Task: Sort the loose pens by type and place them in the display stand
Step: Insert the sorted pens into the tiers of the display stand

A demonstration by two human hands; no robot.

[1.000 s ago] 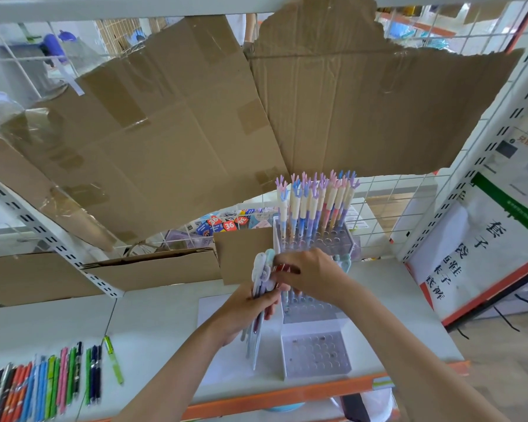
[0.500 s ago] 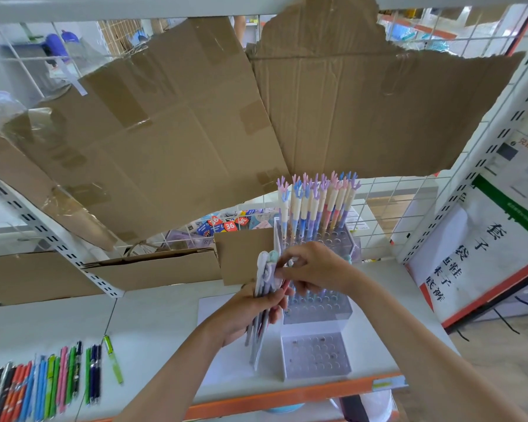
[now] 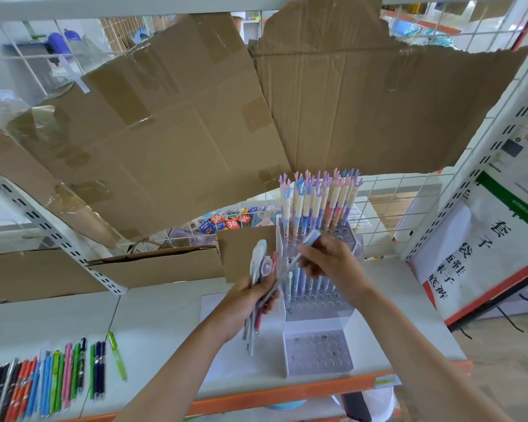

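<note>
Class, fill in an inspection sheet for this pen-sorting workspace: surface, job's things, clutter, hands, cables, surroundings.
Surface: white shelf, orange front edge.
Job's things: clear display stand, rear rows filled with pens, front tier's holes unfilled; bundle of pens; single pen.
Clutter: loose coloured pens lying in a row at the left.
Hands: left hand grips the bundle; right hand pinches the single pen.
Cables: nothing seen.
Surroundings: cardboard sheets against wire grid; printed sign at right.

Loose pens (image 3: 37, 388) at lower left blurred, cut by the edge.
</note>
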